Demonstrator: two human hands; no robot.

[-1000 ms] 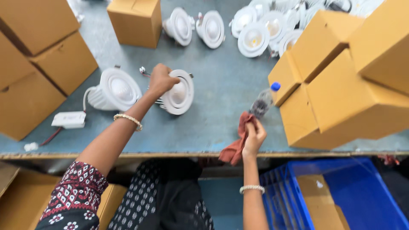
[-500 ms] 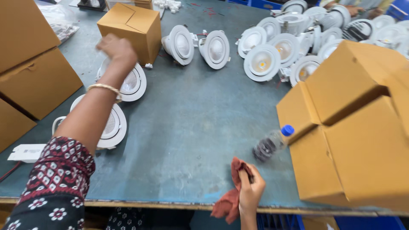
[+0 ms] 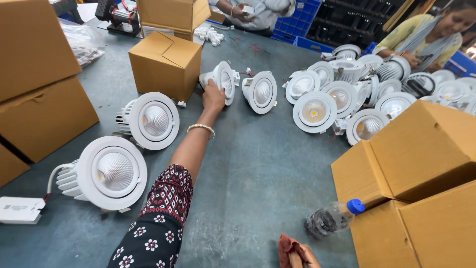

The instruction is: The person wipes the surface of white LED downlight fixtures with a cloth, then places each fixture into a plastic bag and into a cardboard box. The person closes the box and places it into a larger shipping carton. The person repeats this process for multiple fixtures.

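My left hand (image 3: 213,96) reaches far across the grey table and grips a white round downlight (image 3: 222,80) standing on its edge beside a small cardboard box (image 3: 165,63). A second upright downlight (image 3: 261,92) stands just right of it. Two larger white downlights (image 3: 152,120) (image 3: 110,171) lie at the left of my arm. My right hand (image 3: 302,257) shows only at the bottom edge, closed on a red cloth (image 3: 287,246). A small plastic bottle with a blue cap (image 3: 333,219) lies close to that hand.
Several white downlights (image 3: 315,111) crowd the far right of the table. Large cardboard boxes stand at the left (image 3: 39,84) and right (image 3: 421,168). A white driver unit (image 3: 20,210) lies at the near left. Two other people (image 3: 258,10) (image 3: 436,34) work at the far side.
My left hand has moved from the downlights at the left over to the upright downlight by the small box and taken hold of it. The view has tilted up.
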